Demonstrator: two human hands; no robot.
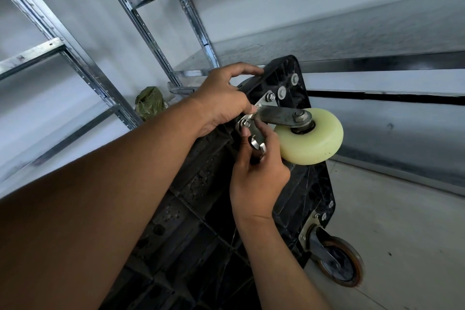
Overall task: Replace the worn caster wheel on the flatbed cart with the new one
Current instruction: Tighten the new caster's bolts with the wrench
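Note:
The black plastic flatbed cart (312,184) stands on edge with its ribbed underside facing me. A cream-coloured caster wheel (313,139) in a metal bracket (276,114) sits against the cart's upper corner, with a nut (245,123) on its mounting plate. My left hand (224,100) grips the cart's top edge, thumb and fingers curled by the plate. My right hand (256,171) holds an open-end wrench (256,146) in its palm while its fingertips touch the plate near the nut. A worn dark caster wheel (339,265) with a rusty rim is bolted at the lower corner.
Galvanised metal shelving uprights (141,27) and shelves rise on the left and behind the cart. A green plastic bag (149,102) lies on the floor behind it. Pale concrete floor (402,221) stretches to the right, beside a long metal shelf edge (377,63).

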